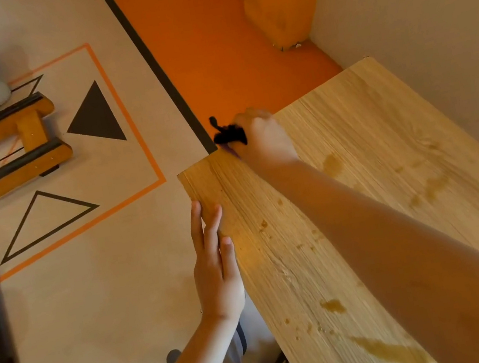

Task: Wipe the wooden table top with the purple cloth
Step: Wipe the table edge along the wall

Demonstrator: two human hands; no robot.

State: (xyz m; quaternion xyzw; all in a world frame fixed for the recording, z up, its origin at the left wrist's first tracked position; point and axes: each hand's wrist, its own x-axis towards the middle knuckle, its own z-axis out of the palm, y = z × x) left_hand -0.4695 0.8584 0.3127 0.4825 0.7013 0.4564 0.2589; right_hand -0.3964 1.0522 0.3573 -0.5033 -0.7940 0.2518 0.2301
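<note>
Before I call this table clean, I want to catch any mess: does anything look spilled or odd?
Yes. Amber liquid stains dot the light wooden table top: a long smear at the near edge, a puddle beside it, and blotches toward the wall, all away from the right hand.

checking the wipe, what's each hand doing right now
Left hand: open, flat on the light wooden table top edge.
Right hand: closed around a bunched dark cloth at the far edge.

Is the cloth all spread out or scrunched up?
Scrunched up: the cloth is a dark bunch gripped in the right hand at the table edge.
</note>
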